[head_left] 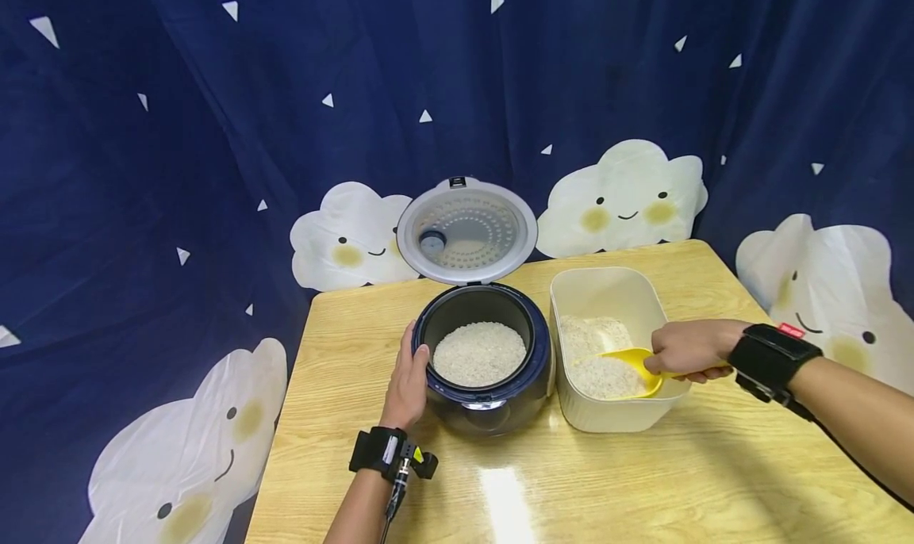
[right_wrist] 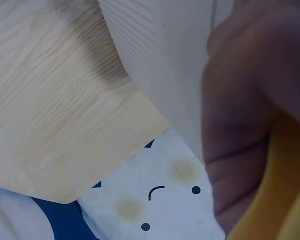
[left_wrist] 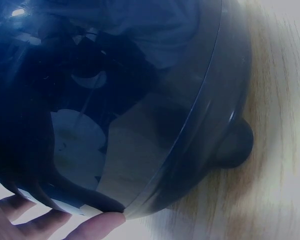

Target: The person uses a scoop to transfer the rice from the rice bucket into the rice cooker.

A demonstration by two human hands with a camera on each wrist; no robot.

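A dark blue rice cooker (head_left: 485,417) stands on the table with its lid (head_left: 467,231) raised. White rice (head_left: 480,354) lies in its inner pot. My left hand (head_left: 407,385) rests against the cooker's left side, and in the left wrist view its fingertips (left_wrist: 102,225) touch the glossy body. To the right, a cream bin (head_left: 607,413) holds more rice (head_left: 589,334). My right hand (head_left: 689,350) grips the handle of a yellow scoop (head_left: 646,362), its bowl inside the bin and loaded with rice. The right wrist view shows the curled fingers (right_wrist: 235,165) around the yellow handle.
The wooden table (head_left: 343,354) carries the cooker and bin side by side, close together. Behind it hangs a dark blue curtain (head_left: 400,44) with white triangles and smiling clouds. Cables run from the wrist straps (head_left: 774,362) along both forearms.
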